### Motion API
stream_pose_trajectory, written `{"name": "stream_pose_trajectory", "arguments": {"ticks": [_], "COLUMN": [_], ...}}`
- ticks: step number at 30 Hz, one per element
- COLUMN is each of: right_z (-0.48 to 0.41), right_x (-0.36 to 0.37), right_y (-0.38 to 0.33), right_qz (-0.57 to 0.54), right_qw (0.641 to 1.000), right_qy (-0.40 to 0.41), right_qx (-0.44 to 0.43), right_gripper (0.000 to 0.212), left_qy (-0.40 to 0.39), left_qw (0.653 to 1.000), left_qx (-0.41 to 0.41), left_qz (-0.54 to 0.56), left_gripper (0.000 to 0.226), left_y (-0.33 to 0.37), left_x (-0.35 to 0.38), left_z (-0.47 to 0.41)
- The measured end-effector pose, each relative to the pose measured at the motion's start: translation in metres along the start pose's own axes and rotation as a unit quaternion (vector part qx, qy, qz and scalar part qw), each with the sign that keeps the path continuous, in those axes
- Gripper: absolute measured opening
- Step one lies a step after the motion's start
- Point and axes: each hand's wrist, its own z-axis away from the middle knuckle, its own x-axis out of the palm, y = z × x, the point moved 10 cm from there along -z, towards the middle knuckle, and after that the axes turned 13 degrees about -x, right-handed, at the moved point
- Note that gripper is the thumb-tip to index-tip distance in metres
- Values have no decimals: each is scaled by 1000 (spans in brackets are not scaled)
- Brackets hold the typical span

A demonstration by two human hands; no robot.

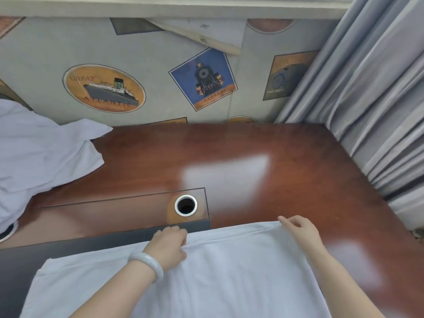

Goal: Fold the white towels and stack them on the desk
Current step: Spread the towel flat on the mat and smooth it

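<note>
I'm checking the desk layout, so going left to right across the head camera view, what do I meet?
Crumpled towel pile → left hand → right hand → grey curtain. Both hands hold the flat towel, which spans too wide to place.

Left hand [168, 245], right hand [300, 230]: curled fingers.

Counter [286, 157]: glossy reddish-brown wood with window glare on its surface. A panel set into it near the front carries a metal-rimmed cable hole [185, 205]. One white towel [218, 271] lies spread flat across the near edge. A rumpled heap of white towels [41, 152] rests on the left end, well apart from it.
</note>
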Motion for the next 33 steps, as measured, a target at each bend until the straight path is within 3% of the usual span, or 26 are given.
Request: {"name": "stream_pose_trajectory", "arguments": {"ticks": [3, 7, 15, 17, 22, 24, 29, 33], "right_z": [-10, -19, -9, 0, 22, 27, 33, 13], "right_x": [-8, 8, -7, -16, -5, -10, -32, -10], "right_y": [8, 3, -1, -4, -3, -6, -35, -17], "right_qz": [18, 76, -15, -29, 29, 30, -115, -102], "right_qw": [999, 995, 997, 995, 999, 999, 991, 995], "right_qy": [25, -59, 76, 93, -29, -32, -44, -10], "right_qx": [38, 32, 14, 7, -18, -29, -58, -5], "right_gripper": [19, 8, 3, 15, 11, 12, 7, 8], "left_qy": [-7, -24, -38, -39, -43, -51, -117, -61], "left_qw": [999, 996, 992, 992, 993, 992, 985, 984], "left_qx": [-6, -19, -28, -26, -19, -17, 5, -2], "left_qz": [51, 90, 116, 115, 112, 116, 126, 164], "left_gripper": [27, 14, 21, 29, 28, 24, 20, 19], "left_y": [-1, -3, -5, -6, -3, -8, -35, -45], "left_x": [5, 11, 8, 9, 5, -2, -24, -40], "left_z": [0, -2, -1, 0, 6, 10, 24, 6]}}
